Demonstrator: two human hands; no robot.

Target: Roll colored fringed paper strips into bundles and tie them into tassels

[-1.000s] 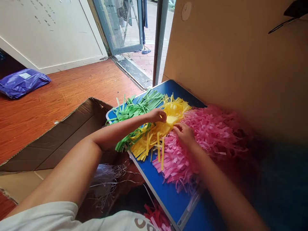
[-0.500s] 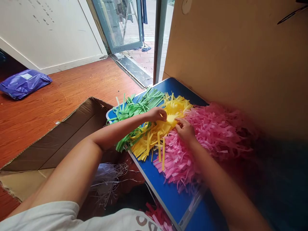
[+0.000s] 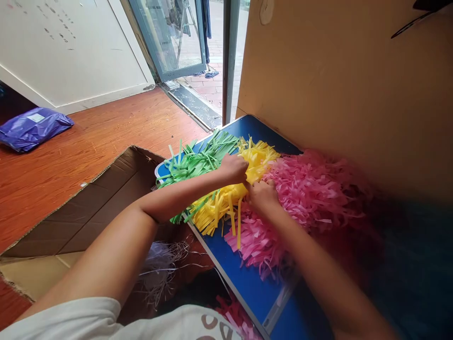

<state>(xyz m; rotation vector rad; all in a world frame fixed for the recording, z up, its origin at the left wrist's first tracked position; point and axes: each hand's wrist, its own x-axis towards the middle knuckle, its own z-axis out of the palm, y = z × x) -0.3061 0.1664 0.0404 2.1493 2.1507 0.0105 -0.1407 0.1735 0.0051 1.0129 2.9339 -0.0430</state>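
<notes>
Strips of yellow fringed paper (image 3: 215, 208) lie across the middle of a blue table (image 3: 230, 264), with green fringe (image 3: 198, 163) on their left and a large pink heap (image 3: 314, 193) on their right. Over the middle of the yellow bundle, my left hand (image 3: 233, 169) is closed, its fingers curled. My right hand (image 3: 262, 194) is closed too, its fingertips close to the left hand's at the yellow paper. Whatever either hand pinches is hidden by the fingers.
An open cardboard box (image 3: 95, 203) stands left of the table, with white stringy fringe (image 3: 159, 264) beside it. Red-pink fringe (image 3: 235, 314) shows below the table edge. A purple package (image 3: 33, 127) lies on the floor. A wall (image 3: 336, 85) borders the table.
Both hands have closed and come together over the yellow fringe; they were apart with looser fingers before. The view has shifted slightly.
</notes>
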